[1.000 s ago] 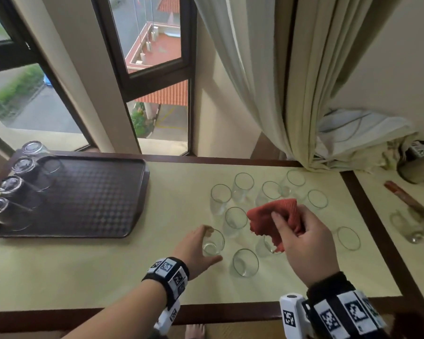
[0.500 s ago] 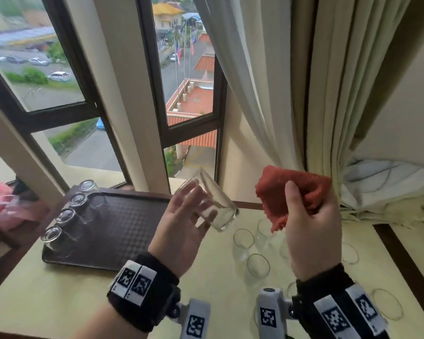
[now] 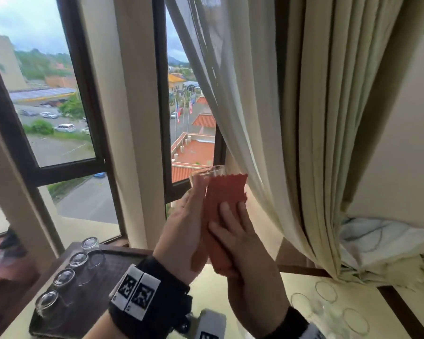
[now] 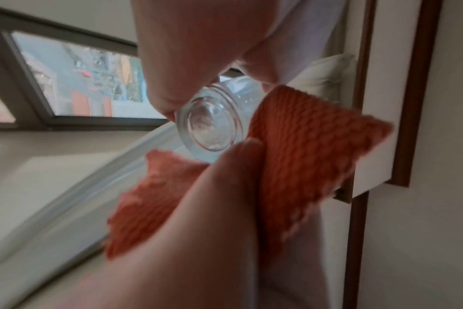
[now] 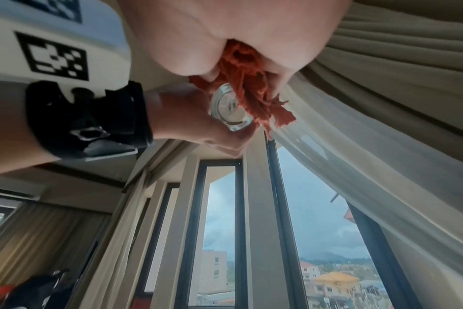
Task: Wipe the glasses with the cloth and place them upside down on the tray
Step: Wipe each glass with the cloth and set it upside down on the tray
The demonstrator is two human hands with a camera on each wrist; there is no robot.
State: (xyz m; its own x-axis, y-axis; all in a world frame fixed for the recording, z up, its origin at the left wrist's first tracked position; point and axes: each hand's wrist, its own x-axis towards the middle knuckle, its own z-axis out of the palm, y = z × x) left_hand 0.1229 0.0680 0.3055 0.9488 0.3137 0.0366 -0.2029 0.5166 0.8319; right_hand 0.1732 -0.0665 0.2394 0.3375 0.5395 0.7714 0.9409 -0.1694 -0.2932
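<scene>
Glass [image 4: 212,127] up in the air over the table's [image 3: 211,292] far edge, gripped round the wall by left hand [image 3: 184,231], cloth [image 3: 224,192] clutched against it by right hand [image 3: 238,241]. Probably light, slick, breakable; safest held near the thick base.

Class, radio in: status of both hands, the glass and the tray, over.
Left hand grips glass; right hand wraps red cloth round it. Four upturned glasses on tray. Nothing between hands and tray.

Tray [image 3: 91,302] holding four glasses [image 3: 64,277] lies left of the loose glasses [image 3: 326,291].
</scene>
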